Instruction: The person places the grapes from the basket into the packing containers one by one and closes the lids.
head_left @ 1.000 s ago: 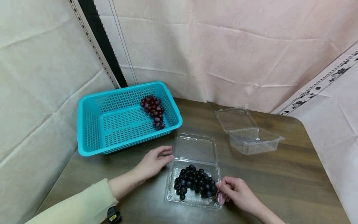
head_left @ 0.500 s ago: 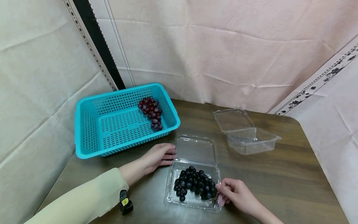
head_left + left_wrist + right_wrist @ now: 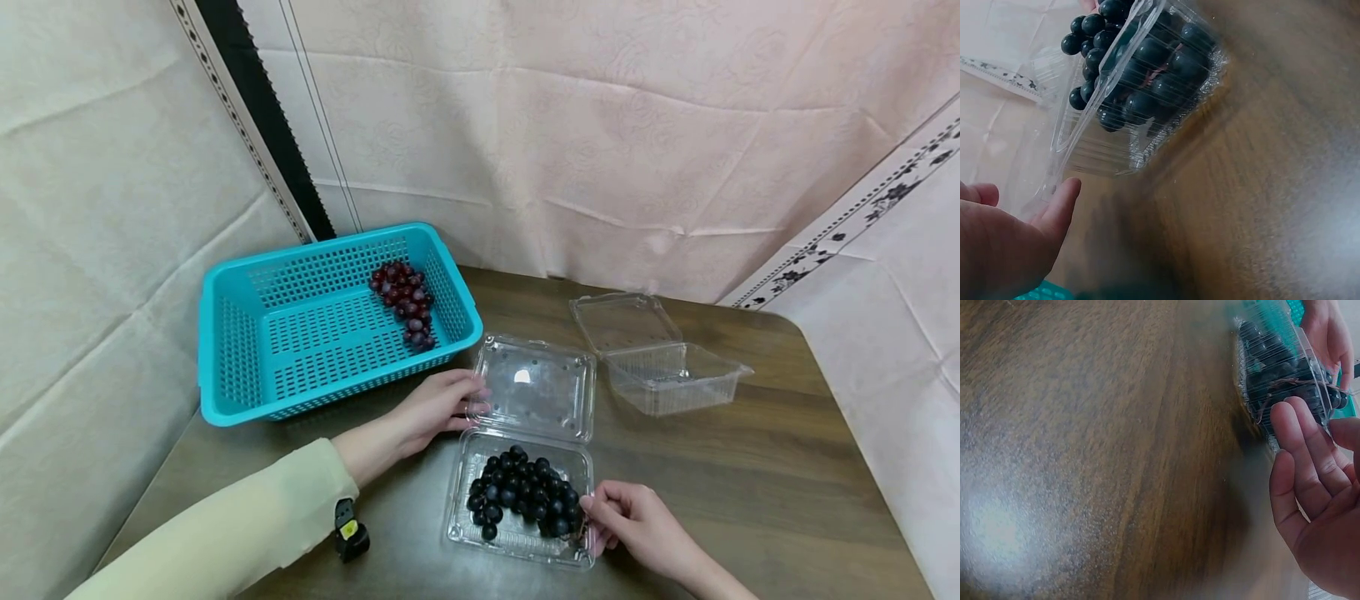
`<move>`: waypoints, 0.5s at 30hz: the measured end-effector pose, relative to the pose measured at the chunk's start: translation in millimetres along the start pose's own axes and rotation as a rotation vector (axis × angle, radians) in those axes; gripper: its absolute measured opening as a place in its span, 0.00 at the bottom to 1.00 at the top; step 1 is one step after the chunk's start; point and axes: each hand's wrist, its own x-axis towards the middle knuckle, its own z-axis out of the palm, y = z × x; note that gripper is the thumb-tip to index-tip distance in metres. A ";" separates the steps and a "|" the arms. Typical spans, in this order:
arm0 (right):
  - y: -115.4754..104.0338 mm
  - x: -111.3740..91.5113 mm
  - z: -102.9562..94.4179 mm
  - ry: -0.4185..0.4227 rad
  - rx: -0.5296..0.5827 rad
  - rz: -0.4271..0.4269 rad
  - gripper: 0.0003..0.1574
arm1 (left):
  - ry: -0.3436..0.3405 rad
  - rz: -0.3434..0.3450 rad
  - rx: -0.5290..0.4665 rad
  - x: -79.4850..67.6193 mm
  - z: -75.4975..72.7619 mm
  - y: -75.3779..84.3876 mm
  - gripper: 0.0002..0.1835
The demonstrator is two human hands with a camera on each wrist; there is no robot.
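A clear plastic clamshell container (image 3: 517,546) sits on the table with a bunch of black grapes (image 3: 525,492) in its base. Its lid (image 3: 536,387) is raised at the far side, hinged to the base. My left hand (image 3: 438,408) is at the lid's left edge, and its fairly straight fingers show through the plastic. The left wrist view shows the thumb (image 3: 1063,200) extended beside the hinge. My right hand (image 3: 633,517) pinches the base's right rim between thumb and forefinger. In the right wrist view its other fingers (image 3: 1300,444) lie against the ribbed outer wall.
A blue perforated basket (image 3: 262,408) holds a bunch of red grapes (image 3: 405,304) behind my left arm. To the right stands a second clear clamshell (image 3: 671,392) with its lid back. Pale cloth (image 3: 600,150) hangs behind the wooden table (image 3: 750,492).
My left hand has moved right and slightly forward to the lid's left edge. The lid has tilted up from lying back. My right hand stays on the rim.
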 end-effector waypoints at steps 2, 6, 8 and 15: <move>0.5 -0.5 0.0 0.001 0.008 0.005 0.19 | -0.023 0.013 0.030 0.0 0.7 2.0 0.27; 1.0 -1.0 -0.4 0.001 0.015 0.009 0.19 | -0.040 0.026 0.072 -0.1 1.6 5.0 0.27; 1.5 -0.9 -0.7 0.001 0.017 0.006 0.18 | -0.042 0.040 0.081 -0.4 1.9 5.9 0.28; 2.3 -0.1 0.0 0.017 0.026 0.000 0.18 | -0.094 0.095 0.118 -4.1 2.3 12.0 0.33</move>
